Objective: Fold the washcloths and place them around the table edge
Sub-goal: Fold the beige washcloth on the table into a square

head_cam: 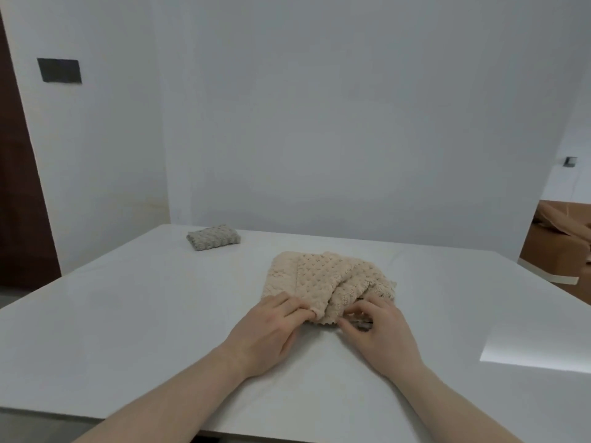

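A white table (128, 314) fills the lower half of the view, standing against a pale wall (319, 107) that carries a dark rectangular plate (59, 70) high on the left. At the right edge of the view, beyond the table, sits a brown cardboard box (556, 241). Near the middle of the tabletop lies a beige washcloth (319, 279) with a knobbly weave, partly folded, its layers fanned and overlapping, the near edge bunched toward the person. Both bare forearms reach in from the bottom of the view. The left hand (268, 330) lies palm down on the table with its fingertips pinching the near left corner of the beige washcloth, the fingers closed on the fabric. The right hand (380, 330) sits just beside it at the near right edge of the cloth, its fingers curled and drawn together on the fabric's hem; a small dark patch shows under the thumb, too unclear to identify. Well apart, close to the far left edge of the table, a grey washcloth (213, 237) rests folded into a small thick rectangle.
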Available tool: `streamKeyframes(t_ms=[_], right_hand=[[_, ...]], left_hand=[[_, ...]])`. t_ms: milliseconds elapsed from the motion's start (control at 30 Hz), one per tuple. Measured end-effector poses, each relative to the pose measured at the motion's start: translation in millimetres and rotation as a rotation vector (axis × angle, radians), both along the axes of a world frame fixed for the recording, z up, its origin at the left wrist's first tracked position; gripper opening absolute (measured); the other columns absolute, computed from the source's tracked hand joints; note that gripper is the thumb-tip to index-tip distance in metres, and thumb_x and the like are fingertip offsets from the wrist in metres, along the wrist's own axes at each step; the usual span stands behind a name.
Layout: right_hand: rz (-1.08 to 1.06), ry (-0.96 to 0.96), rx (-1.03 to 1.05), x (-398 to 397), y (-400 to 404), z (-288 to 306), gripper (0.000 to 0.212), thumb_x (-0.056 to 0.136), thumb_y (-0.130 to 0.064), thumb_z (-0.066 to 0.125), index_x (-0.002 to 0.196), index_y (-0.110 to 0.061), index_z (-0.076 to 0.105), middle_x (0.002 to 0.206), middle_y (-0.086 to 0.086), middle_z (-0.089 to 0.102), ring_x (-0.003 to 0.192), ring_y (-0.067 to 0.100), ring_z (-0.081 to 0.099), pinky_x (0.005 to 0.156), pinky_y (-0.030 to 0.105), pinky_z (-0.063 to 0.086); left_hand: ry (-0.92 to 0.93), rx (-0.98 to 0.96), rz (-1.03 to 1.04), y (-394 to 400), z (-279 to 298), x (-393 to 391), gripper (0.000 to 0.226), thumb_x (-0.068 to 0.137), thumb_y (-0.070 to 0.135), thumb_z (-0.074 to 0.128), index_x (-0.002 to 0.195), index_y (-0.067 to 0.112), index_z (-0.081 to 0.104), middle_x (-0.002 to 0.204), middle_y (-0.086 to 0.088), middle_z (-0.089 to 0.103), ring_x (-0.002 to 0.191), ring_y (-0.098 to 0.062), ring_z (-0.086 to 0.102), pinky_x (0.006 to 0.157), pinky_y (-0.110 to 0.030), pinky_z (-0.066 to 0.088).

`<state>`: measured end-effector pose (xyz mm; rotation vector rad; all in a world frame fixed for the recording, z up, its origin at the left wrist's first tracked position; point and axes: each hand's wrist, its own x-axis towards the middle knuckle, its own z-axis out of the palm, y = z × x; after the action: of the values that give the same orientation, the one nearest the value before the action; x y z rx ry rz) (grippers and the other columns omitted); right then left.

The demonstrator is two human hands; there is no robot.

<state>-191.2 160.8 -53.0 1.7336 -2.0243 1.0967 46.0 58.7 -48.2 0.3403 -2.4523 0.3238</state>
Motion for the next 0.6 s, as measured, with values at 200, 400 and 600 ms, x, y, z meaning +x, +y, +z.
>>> streamKeyframes(t_ms=[200, 400, 600], right_hand=[[-0.071, 0.020, 0.194, 0.1, -0.7, -2.1, 0.069, 0.059, -0.093, 0.055, 0.109, -0.046, 0.053, 0.104, -0.031, 0.052, 0.106, 0.000, 0.045, 0.101, 0.031, 0.035], [-0.094, 0.013, 0.100, -2.9, -4.1, -3.4, 0.017, 0.083, -0.057, 0.060, 0.088, -0.042, 0.065, 0.086, -0.025, 0.052, 0.098, 0.011, 0.055, 0.088, 0.032, 0.040], [-0.077, -0.017, 0.178, -2.3, -2.6, -1.3, 0.032, 0.070, -0.071, 0.063, 0.085, -0.043, 0.061, 0.091, -0.029, 0.053, 0.097, 0.001, 0.044, 0.092, 0.030, 0.033]], left_hand=[[-0.060, -0.074, -0.009, 0.1, 1.7, -3.9, 0.042, 0.099, 0.020, 0.049, 0.139, 0.029, 0.050, 0.129, 0.012, 0.056, 0.114, -0.016, 0.052, 0.096, -0.030, 0.046], [-0.001, 0.037, 0.002, -2.4, -0.1, -6.6, 0.031, 0.104, 0.025, 0.049, 0.134, 0.031, 0.052, 0.125, 0.016, 0.057, 0.112, -0.015, 0.051, 0.097, -0.029, 0.046], [0.228, 0.102, 0.066, 0.8, -3.9, -1.2, 0.018, 0.100, 0.028, 0.059, 0.116, 0.030, 0.067, 0.106, 0.020, 0.066, 0.100, -0.008, 0.055, 0.084, -0.018, 0.046]])
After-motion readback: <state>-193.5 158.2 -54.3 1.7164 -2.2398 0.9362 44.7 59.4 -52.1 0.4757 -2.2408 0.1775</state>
